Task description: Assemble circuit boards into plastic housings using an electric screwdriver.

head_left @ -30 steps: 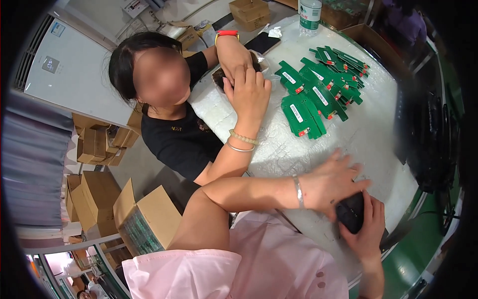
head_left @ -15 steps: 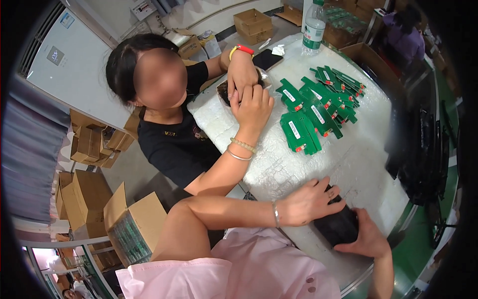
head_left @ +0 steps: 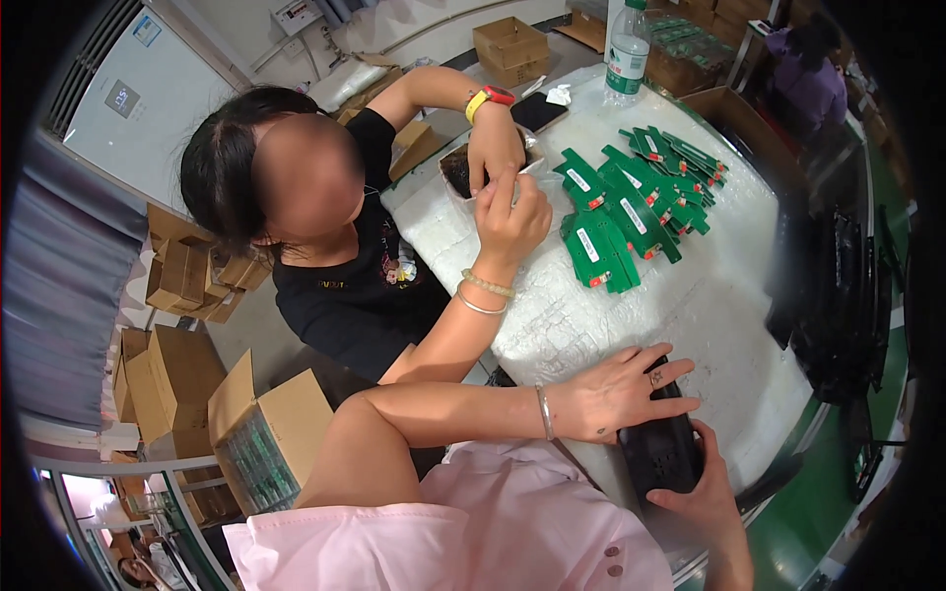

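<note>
A black oblong case point(head_left: 656, 448) with rounded edges is between my hands at the near right of the white-covered table. My left hand point(head_left: 623, 392) lies across its far end, fingers reaching over the top; its thumb is hidden. My right hand point(head_left: 705, 492) grips the near right side, thumb on the near end and fingers along the side. The case's underside is hidden. Beyond my hands, flat green cut-out cards point(head_left: 631, 212) with white labels and small red-and-white tabs lie in an overlapping spread.
Across the table, a person in black has both hands point(head_left: 507, 192) at a small open box point(head_left: 458, 169) with dark contents. A water bottle point(head_left: 627, 59) and dark phone point(head_left: 537, 113) stand farther back. Black plastic-wrapped items point(head_left: 847, 305) are at right; an open carton point(head_left: 281, 424) is at left.
The case has turned, showing more of its upper face. My left fingers have straightened across it, and my right hand has shifted left. The other person's head and hands have moved.
</note>
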### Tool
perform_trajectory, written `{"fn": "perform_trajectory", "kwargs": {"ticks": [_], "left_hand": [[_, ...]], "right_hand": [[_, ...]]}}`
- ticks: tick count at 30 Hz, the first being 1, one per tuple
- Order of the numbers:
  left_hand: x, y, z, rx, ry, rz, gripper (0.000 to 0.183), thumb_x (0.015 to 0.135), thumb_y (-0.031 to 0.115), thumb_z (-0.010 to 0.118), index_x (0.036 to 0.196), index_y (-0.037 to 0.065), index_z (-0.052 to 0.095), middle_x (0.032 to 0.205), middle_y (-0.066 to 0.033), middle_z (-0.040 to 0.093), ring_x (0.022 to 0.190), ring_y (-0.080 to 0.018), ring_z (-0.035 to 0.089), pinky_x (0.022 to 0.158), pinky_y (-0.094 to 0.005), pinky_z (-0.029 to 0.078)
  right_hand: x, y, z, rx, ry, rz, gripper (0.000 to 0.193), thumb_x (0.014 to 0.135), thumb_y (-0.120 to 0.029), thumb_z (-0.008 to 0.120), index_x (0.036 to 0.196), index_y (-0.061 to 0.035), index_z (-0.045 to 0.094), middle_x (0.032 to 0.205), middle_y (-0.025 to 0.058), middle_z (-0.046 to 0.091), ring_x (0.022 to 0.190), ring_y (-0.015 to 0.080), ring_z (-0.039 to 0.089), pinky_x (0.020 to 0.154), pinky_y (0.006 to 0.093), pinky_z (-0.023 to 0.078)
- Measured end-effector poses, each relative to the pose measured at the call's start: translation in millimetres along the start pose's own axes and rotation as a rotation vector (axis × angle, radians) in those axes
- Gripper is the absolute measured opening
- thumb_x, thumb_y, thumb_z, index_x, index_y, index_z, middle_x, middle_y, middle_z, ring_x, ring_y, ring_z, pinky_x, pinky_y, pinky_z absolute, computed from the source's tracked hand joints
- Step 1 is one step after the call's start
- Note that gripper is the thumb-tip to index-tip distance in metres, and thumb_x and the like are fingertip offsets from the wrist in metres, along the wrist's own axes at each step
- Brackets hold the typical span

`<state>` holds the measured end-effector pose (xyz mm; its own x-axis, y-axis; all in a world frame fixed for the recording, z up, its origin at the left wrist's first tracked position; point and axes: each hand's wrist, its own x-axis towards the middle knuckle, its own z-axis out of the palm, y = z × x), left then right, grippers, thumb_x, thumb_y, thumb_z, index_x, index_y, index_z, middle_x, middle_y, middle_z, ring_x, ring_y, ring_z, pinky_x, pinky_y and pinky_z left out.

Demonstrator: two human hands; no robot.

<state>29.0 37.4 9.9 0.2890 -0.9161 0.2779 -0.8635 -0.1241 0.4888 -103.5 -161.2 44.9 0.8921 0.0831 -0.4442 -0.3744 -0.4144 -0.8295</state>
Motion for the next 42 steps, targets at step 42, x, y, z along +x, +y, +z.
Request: {"fn": "perform_trajectory", "kwargs": {"ticks": [42], "left_hand": [[340.5, -91.8, 24.5, -0.781, 0.228, -0.555, 0.059, 0.073, 0.033, 0.069, 0.119, 0.006, 0.043, 0.1, -0.0049, 0.051, 0.083, -0.014, 0.05, 0.068, -0.0253, 0.044]], "right_hand": [[-459.7, 289.9, 100.7, -0.449, 1.835, 1.187, 0.066, 0.069, -0.033, 0.073, 0.117, 0.0058, 0.047, 0.095, 0.0209, 0.06, 0.086, 0.0346, 0.059, 0.079, 0.0399, 0.048]]}}
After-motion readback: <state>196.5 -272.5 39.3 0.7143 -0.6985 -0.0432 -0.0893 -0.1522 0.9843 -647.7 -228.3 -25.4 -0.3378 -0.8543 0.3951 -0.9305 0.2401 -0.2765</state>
